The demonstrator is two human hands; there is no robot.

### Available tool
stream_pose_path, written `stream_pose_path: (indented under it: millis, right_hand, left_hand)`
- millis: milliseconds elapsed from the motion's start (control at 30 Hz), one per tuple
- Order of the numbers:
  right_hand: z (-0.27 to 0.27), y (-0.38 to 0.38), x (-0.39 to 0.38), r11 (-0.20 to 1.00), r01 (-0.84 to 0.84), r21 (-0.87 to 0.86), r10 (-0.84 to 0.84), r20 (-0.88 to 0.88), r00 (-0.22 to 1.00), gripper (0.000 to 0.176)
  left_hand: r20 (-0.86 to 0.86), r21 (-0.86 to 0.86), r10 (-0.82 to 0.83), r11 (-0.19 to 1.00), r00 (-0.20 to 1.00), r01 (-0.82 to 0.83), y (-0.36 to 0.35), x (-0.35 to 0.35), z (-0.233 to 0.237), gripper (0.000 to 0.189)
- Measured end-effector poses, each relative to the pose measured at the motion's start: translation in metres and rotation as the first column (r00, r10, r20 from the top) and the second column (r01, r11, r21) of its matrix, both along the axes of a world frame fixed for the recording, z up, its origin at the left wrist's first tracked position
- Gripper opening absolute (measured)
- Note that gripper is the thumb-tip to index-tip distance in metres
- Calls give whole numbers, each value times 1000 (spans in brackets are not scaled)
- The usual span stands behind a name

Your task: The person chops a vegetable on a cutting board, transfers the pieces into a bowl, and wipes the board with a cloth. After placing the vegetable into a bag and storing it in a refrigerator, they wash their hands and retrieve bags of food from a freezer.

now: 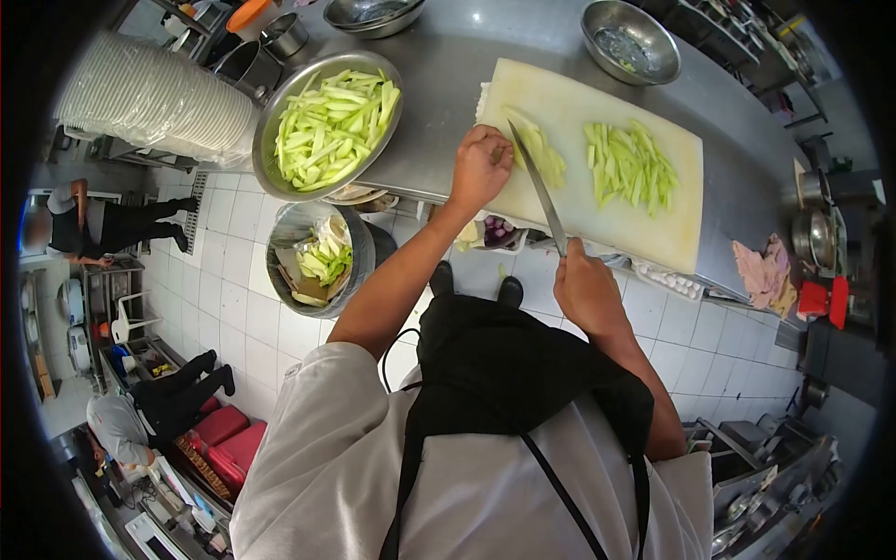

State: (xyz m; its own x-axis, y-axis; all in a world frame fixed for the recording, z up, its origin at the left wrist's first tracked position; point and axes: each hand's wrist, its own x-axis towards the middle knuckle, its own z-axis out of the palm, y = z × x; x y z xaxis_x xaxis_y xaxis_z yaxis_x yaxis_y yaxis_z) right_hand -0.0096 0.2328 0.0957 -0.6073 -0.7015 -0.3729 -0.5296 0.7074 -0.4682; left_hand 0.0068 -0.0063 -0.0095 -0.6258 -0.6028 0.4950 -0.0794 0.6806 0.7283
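Observation:
My right hand is wrapped round the handle of a long knife, whose blade points up and left over the white cutting board. Under and beside the blade lie pale green slices. At the board's left edge is my left hand, its fingers curled inward; whatever they may hold is hidden. A pile of cut green strips rests on the right part of the board. To the left, a large metal bowl holds many similar strips.
Below the bowl stands a lined bin with scraps. Metal bowls sit at the counter's back. A pink cloth hangs at the right edge. Stacked containers are at the left. Two people are across the floor.

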Motion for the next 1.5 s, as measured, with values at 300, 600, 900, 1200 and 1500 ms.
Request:
stream_pose_path:
  millis: [300, 600, 900, 1200, 1500]
  right_hand:
    - [-24, -5, -1, 1000, 1, 9, -1, 26, 1000, 30]
    - [0, 16, -7, 995, 64, -73, -57, 92, 994, 24]
    - [-1, 79, -22, 938, 310, -153, -285, 165, 944, 21]
    - [-22, 105, -17, 935, 306, -181, -283, 141, 949, 21]
    - [-64, 93, -36, 941, 236, -243, -221, 89, 971, 22]
  left_hand:
    - [28, -44, -4, 999, 1000, 5, 0, 2, -3, 9]
    - [9, -2, -25, 1000, 1000, 25, 4, -2, 5, 13]
    - [346, -401, -170, 862, 923, 309, 53, -16, 50, 65]
    - [565, -386, -211, 787, 798, 481, 9, -42, 24, 59]
    - [520, -549, -49, 746, 853, 378, 35, -37, 23, 38]
